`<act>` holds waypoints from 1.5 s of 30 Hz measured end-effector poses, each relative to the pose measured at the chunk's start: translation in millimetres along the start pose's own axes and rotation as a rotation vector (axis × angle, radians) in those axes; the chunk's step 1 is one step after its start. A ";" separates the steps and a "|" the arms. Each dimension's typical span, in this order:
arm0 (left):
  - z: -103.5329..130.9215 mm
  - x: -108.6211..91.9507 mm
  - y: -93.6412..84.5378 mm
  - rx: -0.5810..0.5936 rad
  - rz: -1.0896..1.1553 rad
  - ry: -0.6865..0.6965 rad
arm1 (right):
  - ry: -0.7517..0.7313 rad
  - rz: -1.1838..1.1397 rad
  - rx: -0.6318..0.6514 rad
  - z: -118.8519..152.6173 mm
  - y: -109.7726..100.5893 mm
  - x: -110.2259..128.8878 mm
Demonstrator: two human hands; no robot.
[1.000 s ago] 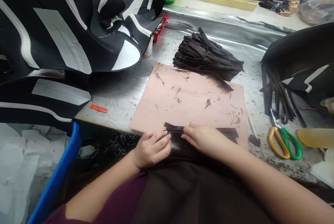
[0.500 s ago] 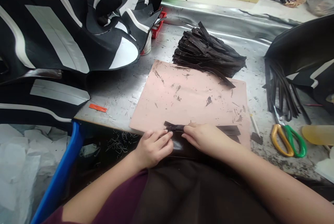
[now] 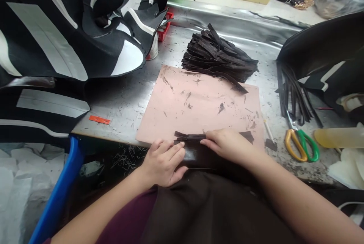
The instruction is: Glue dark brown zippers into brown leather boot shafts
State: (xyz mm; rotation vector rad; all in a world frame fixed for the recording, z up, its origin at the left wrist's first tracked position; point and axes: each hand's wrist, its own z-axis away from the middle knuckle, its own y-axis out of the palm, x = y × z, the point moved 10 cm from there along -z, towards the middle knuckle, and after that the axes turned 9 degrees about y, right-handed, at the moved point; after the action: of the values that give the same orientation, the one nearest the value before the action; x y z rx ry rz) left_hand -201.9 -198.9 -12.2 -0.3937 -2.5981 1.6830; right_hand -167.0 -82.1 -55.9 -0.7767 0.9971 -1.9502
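A dark brown zipper lies along the front edge of a pink board, its split end to the left. My right hand is closed on its middle, thumb and fingers pinched together; the palm and wrist cover part of it. Just below is a glossy dark brown leather-like piece. My left hand rests at the left end of the zipper and this piece, fingers stretched out and thumb spread apart. The pink board carries dark smears.
A heap of dark strips lies behind the board. At right are scissors with yellow and green handles and hanging strips. Black panels crowd the left, above a blue bin. An orange strip lies near the edge.
My left thumb has spread away from the fingers, and the left hand sits slightly lower. My right hand still pinches the zipper. The whole view has shifted a little.
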 end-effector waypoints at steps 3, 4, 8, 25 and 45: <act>-3.0 -5.0 3.2 0.024 -0.060 0.027 | 0.029 0.007 0.000 -2.8 -0.5 -0.6; -3.7 -6.4 5.0 0.033 -0.079 0.032 | 0.035 0.011 0.001 -3.3 -0.8 -0.6; -5.6 -9.4 11.0 0.058 -0.132 0.034 | 0.031 0.025 0.008 -2.9 -0.7 -0.6; -27.9 -18.7 29.4 0.266 -0.169 0.144 | 0.110 0.084 -0.023 6.6 -7.9 -26.4; -57.9 -58.9 57.4 0.443 -0.171 0.381 | 0.104 0.203 -0.153 13.8 -8.0 -20.7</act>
State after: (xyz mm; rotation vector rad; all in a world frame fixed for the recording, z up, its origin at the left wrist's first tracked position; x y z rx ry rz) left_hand -124.6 -137.9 -32.8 -0.4086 -1.8761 1.8386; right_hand -148.9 -66.5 -45.5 -0.6355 1.2489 -1.7695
